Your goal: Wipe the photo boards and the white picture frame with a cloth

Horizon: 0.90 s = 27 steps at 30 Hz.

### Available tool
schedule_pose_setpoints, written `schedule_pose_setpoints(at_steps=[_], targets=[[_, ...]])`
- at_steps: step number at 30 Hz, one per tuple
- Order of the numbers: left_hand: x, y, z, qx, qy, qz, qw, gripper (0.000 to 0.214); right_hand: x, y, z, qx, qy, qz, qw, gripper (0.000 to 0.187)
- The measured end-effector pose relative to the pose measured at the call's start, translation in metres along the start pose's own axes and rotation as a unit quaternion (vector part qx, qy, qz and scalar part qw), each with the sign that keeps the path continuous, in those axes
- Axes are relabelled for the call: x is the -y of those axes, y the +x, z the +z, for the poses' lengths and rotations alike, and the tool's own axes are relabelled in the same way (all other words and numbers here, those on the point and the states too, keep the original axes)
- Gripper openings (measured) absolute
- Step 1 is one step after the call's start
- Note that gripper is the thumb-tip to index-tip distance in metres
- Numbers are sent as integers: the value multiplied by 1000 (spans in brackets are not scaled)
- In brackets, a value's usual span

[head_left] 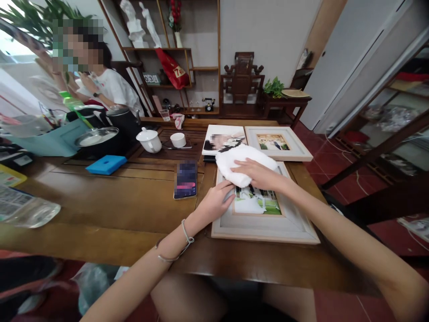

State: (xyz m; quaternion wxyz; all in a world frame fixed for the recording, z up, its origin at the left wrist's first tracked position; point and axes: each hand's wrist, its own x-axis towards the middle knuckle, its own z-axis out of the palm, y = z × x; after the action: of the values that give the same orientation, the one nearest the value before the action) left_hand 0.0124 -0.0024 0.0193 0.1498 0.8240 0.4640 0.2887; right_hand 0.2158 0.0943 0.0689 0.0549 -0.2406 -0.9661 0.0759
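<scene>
A white-framed photograph (pixel 268 223) lies flat on the wooden table (pixel 100 197) in front of me. My right hand (pixel 259 174) rests flat on a folded white cloth (pixel 239 163), pressing it on the picture's upper part, fingers stretched out over the cloth. At the frame's left edge, my left hand (pixel 214 201) holds the frame down with its fingers bent against the moulding. A thin bracelet hangs on my left wrist.
A second framed photo (pixel 278 144) and an unframed print (pixel 223 139) lie behind. A phone (pixel 185 180) sits left of the frame. Teapot (pixel 149 140), cup (pixel 178 140), blue box (pixel 106 164), kettles and clutter stand at left. A seated person (pixel 103 87) is at far left.
</scene>
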Motion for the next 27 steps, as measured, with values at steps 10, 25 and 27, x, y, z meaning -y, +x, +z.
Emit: schedule_pose_setpoints(at_steps=[10,25,27], targets=[[5,-2,4,-15,35,-16,999,39,97,-98,8,5,-111,179,977,70],[7,-2,4,-19,34,-6,999,39,38,-40,12,-77,-157,217,960,59],[7,-2,5,-26,33,-6,999,40,44,-31,14,-53,-145,202,967,61]])
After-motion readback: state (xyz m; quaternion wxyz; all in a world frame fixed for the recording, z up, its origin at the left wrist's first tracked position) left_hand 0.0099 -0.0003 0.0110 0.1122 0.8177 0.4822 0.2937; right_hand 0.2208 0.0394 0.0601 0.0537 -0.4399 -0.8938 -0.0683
